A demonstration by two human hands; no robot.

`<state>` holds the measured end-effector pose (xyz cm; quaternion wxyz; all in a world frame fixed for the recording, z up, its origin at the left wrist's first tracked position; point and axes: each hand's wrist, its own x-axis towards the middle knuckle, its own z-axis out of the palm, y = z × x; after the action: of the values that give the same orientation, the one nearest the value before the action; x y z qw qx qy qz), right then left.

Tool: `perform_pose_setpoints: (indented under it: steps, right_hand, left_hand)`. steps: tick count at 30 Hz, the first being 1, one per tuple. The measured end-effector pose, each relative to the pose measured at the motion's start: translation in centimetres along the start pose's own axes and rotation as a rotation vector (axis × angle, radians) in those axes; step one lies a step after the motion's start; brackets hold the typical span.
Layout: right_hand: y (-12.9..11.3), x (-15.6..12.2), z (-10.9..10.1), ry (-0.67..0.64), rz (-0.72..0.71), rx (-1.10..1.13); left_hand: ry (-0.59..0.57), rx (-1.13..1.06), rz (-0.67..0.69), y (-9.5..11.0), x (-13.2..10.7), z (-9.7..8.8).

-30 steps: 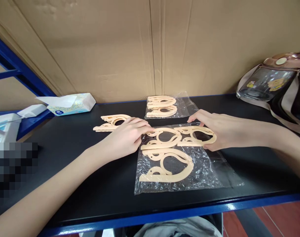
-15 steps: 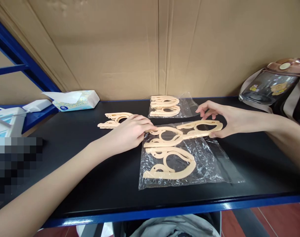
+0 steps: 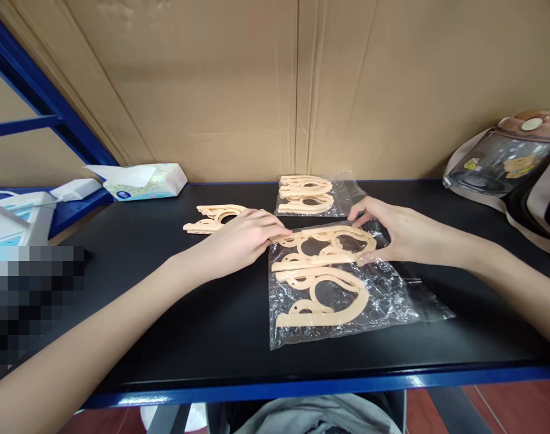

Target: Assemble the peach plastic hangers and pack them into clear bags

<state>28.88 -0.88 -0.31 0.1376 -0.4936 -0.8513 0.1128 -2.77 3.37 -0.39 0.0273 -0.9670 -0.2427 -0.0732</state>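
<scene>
A clear plastic bag (image 3: 392, 295) lies flat on the black table (image 3: 166, 325), and a cream folding hanger (image 3: 322, 295) rests on it. Just behind that one, a second cream hanger (image 3: 324, 247) is folded onto itself at the bag's far edge. My left hand (image 3: 239, 238) pinches this hanger's left end with closed fingers. My right hand (image 3: 395, 232) grips its right end, fingers curled round it.
Another bagged stack of hangers (image 3: 304, 196) lies behind. A loose hanger (image 3: 211, 218) lies to the left, partly hidden by my left hand. A tissue pack (image 3: 142, 181) sits at the back left, a bottle with strap (image 3: 501, 160) at the right. Cardboard lines the back.
The held hanger was spread out wide; my right hand has swung its right half leftward, folding it over the left half. My left hand has stayed on the left end.
</scene>
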Motion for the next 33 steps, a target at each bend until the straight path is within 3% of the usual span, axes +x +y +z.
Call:
perform_pose_setpoints:
  steps: [3,8,15,21,33]
  right_hand:
    - [0.9,-0.2,-1.0,-0.068,0.056,-0.092]
    - [1.2,-0.3,-1.3,-0.107,0.087,-0.059]
    - [0.6,0.2,0.1,0.006,0.079,0.028]
    - [0.0,0.8,1.7,0.146,0.049,0.263]
    - [-0.4,0.9,2.6,0.181,0.012,0.317]
  left_hand:
    - [0.03,0.074,-0.013,-0.2,0.0,0.0]
    - [0.026,0.126,-0.006,-0.4,0.1,0.1]
    - [0.014,0.04,-0.021,-0.5,0.3,0.0]
    - [-0.007,0.056,-0.064,-0.7,0.2,-0.3]
    - [0.024,-0.029,-0.042,-1.4,0.1,-0.1]
